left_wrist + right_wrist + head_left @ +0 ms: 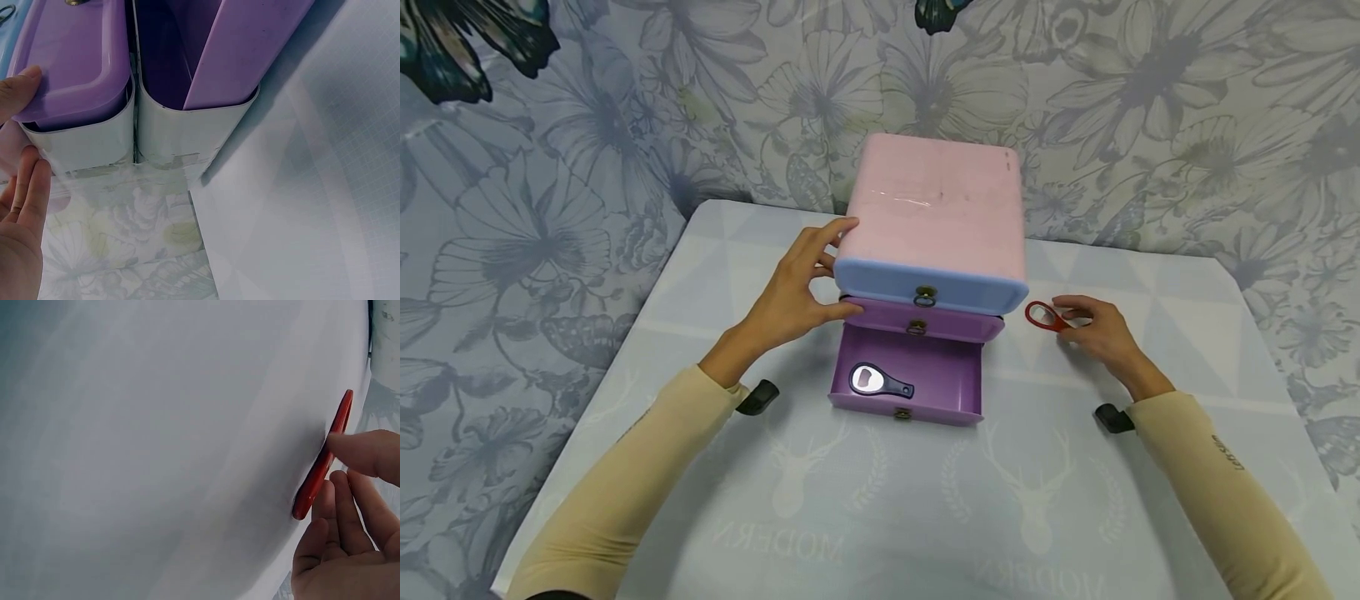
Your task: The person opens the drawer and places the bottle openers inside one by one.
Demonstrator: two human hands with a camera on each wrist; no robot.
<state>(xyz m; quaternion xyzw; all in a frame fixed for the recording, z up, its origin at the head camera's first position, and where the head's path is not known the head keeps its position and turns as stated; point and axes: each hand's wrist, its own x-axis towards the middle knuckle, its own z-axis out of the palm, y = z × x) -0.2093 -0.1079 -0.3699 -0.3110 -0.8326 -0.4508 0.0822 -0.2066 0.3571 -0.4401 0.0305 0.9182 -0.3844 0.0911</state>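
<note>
A small drawer unit [936, 212] with a pink top stands on the table. Its top drawer front is blue, the two below purple. My left hand [793, 287] is at the unit's left side, its thumb [15, 94] against the edge of the middle purple drawer [75, 50] and its other fingers along the side. The bottom drawer [943, 375] is pulled out and holds a dark-handled bottle opener [880, 382]. To the right of the unit, my right hand [1097, 333] pinches a red, round-headed handled item [1043, 315] between thumb and fingers, close to the tabletop.
The white patterned table [895, 508] extends in front of the unit and to both sides. Behind it rises a flower-patterned wall [820, 100]. Dark butterfly decorations [482, 46] hang at the top. The pulled-out drawer juts toward me between my forearms.
</note>
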